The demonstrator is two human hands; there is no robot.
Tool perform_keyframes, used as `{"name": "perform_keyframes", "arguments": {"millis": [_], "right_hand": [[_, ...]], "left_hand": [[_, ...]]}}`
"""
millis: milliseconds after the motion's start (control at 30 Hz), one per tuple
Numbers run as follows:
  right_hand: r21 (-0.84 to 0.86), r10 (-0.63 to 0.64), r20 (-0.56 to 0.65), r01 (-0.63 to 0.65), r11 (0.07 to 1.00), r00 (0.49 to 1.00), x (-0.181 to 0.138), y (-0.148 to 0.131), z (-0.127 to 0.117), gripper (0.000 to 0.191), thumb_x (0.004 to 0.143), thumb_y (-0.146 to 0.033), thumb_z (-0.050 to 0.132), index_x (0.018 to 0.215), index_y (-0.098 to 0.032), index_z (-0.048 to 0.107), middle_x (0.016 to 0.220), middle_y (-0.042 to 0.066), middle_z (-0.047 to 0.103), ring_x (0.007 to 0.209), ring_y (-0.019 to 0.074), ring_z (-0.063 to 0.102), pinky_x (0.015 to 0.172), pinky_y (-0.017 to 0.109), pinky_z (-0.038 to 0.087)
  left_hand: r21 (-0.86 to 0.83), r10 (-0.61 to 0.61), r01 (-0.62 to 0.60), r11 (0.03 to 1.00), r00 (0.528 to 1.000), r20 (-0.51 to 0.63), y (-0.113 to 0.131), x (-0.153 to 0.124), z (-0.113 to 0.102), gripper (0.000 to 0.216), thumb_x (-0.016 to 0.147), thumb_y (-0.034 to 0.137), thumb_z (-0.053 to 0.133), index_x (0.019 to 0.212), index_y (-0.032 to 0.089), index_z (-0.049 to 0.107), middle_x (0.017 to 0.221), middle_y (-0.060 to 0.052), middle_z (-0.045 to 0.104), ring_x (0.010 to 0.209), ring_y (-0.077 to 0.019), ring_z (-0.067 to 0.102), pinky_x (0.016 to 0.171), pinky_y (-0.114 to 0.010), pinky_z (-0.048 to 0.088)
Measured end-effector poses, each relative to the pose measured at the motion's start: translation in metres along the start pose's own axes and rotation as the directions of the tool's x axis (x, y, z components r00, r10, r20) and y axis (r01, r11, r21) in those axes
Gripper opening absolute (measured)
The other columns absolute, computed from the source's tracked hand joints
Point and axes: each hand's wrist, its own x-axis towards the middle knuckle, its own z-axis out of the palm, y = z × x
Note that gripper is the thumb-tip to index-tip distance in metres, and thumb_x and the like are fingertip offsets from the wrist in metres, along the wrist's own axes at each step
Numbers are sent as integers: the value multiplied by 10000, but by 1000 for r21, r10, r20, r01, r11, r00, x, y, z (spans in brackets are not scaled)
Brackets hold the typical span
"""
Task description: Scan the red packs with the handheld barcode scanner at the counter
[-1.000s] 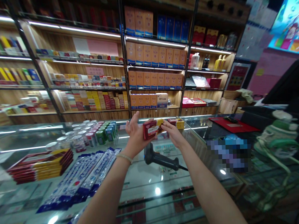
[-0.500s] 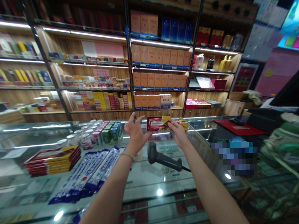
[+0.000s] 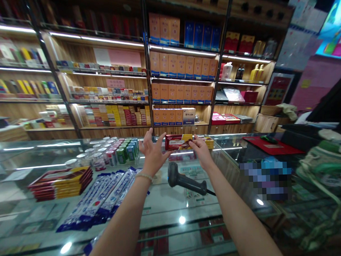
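Note:
My right hand (image 3: pixel 202 152) pinches the right end of a flat red-and-yellow snack packet (image 3: pixel 178 142), held up above the glass counter with its printed face towards me. My left hand (image 3: pixel 154 151) is at the packet's left end with fingers spread; its thumb reaches towards the lower left corner, and I cannot tell whether it touches. Beyond my right hand, a small stack of yellow-ended packets (image 3: pixel 209 142) is partly hidden. A black handheld barcode scanner (image 3: pixel 186 179) lies on the counter below and between my hands.
Left on the glass counter (image 3: pixel 167 206) are a stack of red-and-yellow packets (image 3: pixel 62 183), long blue-and-white packets (image 3: pixel 105 195) and several small cans and jars (image 3: pixel 122 154). At right are a red mat (image 3: pixel 271 145) and a green-lidded bottle (image 3: pixel 325 160). Stocked shelves (image 3: pixel 182 79) stand behind.
Both hands and the packet have shifted slightly to the left. The right hand keeps its pinch, and the left hand's fingers remain spread.

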Motion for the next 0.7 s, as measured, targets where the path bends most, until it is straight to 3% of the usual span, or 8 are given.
{"name": "perform_keyframes", "arguments": {"millis": [100, 267, 500, 700], "right_hand": [[-207, -7, -52, -4, 978, 999, -3, -5, 0, 340, 909, -558, 637, 880, -238, 747, 1570, 110, 532, 1526, 348, 316, 1237, 649, 150], [-495, -192, -20, 157, 855, 981, -10, -14, -2, 257, 945, -473, 632, 924, -239, 736, 1654, 99, 407, 1575, 355, 173, 1215, 688, 87], [-657, -240, 5, 184, 731, 971, -11, -24, -2, 306, 996, -457, 565, 964, -211, 743, 1635, 143, 425, 1544, 353, 239, 1200, 679, 148], [-720, -257, 38, 204, 663, 966, -1, -51, -2, 359, 1023, -460, 514, 998, -196, 756, 1602, 170, 468, 1529, 353, 271, 1193, 683, 164]], "left_hand": [[38, 17, -17, 999, 1000, -4, -2, -1, 1, 695, 771, 442, 860, 1405, 286, 620, 1684, -242, 264, 1570, -435, 253, 1227, -725, 121], [91, 17, -15, 996, 999, -28, -3, -4, 2, 734, 705, 378, 912, 1379, 306, 630, 1698, -216, 270, 1576, -430, 247, 1235, -725, 69], [136, -10, 7, 991, 1000, 20, 4, 2, -5, 741, 712, 412, 909, 1387, 315, 620, 1722, -193, 234, 1596, -412, 200, 1244, -718, 52], [191, -12, 7, 981, 1000, 25, 7, 18, -21, 666, 754, 413, 876, 1364, 289, 640, 1724, -185, 240, 1599, -406, 195, 1259, -700, 36]]}}
